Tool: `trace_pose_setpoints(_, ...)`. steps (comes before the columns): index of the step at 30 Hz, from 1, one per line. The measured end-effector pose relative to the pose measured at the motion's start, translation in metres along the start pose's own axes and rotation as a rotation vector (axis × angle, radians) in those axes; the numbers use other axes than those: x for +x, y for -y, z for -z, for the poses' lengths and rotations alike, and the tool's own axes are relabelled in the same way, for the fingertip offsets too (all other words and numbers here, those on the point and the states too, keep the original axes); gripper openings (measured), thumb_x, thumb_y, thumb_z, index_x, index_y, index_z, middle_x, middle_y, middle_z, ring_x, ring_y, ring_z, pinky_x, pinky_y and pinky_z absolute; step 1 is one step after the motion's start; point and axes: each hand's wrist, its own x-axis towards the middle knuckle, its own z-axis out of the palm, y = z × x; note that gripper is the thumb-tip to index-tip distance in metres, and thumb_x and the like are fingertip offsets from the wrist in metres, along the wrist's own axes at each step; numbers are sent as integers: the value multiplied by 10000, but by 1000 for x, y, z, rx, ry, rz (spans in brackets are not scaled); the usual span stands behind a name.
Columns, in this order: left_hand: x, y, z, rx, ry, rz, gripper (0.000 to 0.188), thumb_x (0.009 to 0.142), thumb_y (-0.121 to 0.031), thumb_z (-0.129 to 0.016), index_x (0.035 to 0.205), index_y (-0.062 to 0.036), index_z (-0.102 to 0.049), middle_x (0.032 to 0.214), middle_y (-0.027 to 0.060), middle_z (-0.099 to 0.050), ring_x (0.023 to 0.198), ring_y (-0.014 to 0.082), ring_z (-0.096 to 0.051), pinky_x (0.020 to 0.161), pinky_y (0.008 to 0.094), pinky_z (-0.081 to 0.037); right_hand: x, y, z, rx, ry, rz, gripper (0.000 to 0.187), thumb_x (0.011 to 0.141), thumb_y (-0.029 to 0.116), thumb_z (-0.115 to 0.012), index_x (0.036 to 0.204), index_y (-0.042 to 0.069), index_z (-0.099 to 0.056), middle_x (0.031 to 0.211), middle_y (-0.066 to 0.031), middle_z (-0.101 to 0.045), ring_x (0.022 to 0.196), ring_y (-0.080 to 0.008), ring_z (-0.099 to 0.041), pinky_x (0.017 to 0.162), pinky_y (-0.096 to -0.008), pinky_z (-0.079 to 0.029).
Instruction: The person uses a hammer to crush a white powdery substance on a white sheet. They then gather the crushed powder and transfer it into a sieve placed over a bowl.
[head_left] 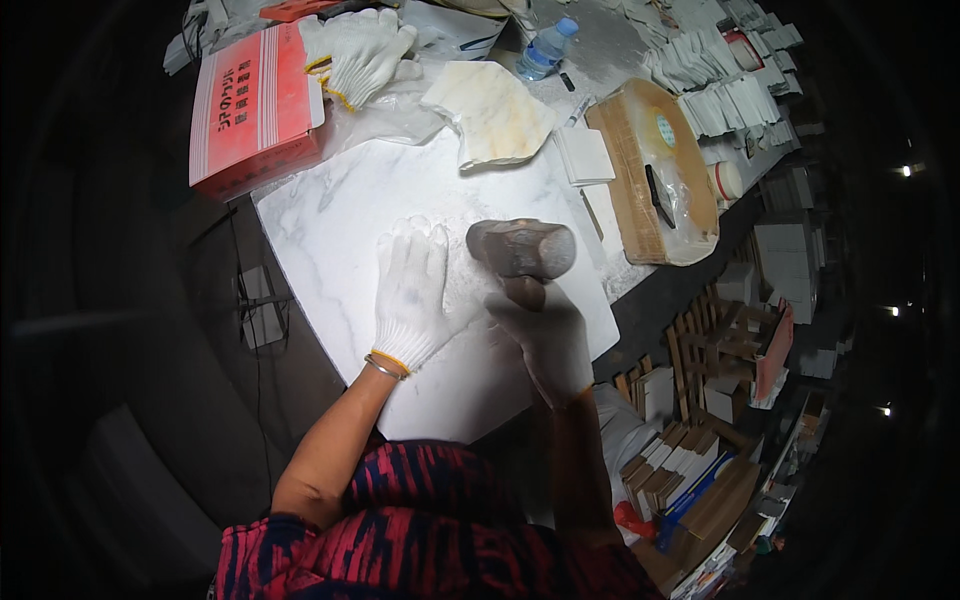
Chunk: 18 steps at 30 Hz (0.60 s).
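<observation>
**Left hand [408, 285] flat and right hand [550, 345] full, over a white slab [320, 230]**

Our left fingers lie straight and nearly together, palm down on the slab, holding nothing. Our right hand holds a dark, rounded tool [525, 248], but blur and shadow hide how each finger wraps it. The tool is over the slab, just right of the left hand; we cannot tell whether it touches the stone.

We judge the tool stiff and fairly solid, best held by its thick body with a full grip. The slab looks heavy, hard and brittle at its edges. Pale dust [460, 258] lies beside our left fingers and could make the face slippery, so a broad, flat palm suits it better than fingertips. To shift it, we would take opposite edges with both hands.

Farther out, a jagged stone piece [490, 115] lies near the slab's far edge. A red box [255, 115] sits at far left, with spare gloves [365, 60] by its top. To the right are white tiles [585, 157] and a plastic-lined carton [620, 170], with a water bottle [545, 50] beyond the stone piece.
</observation>
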Motion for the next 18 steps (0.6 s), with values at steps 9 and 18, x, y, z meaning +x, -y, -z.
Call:
trace_pose_setpoints(9, -3, 16, -16, 43, 1, 41, 787, 726, -268, -776, 1375, 78, -496, 1185, 231, -547, 1153, 425, -507, 1042, 506, -410, 58, -92, -27, -201, -16, 116, 354, 897, 193, -719, 1157, -34, -638, 888, -101, -673, 813, -151, -634, 655, -315, -499)
trace_pose_setpoints(18, -9, 20, -15, 199, 47, -32, 601, 883, -232, -571, 1416, 40, -509, 1288, 225, -568, 1254, 379, -514, 1136, 514, -367, 18, -9, -6, 237, 72, -57, 242, 947, 53, -698, 1134, -7, -555, 776, -122, -612, 514, -177, -550, 410, -294, -401)
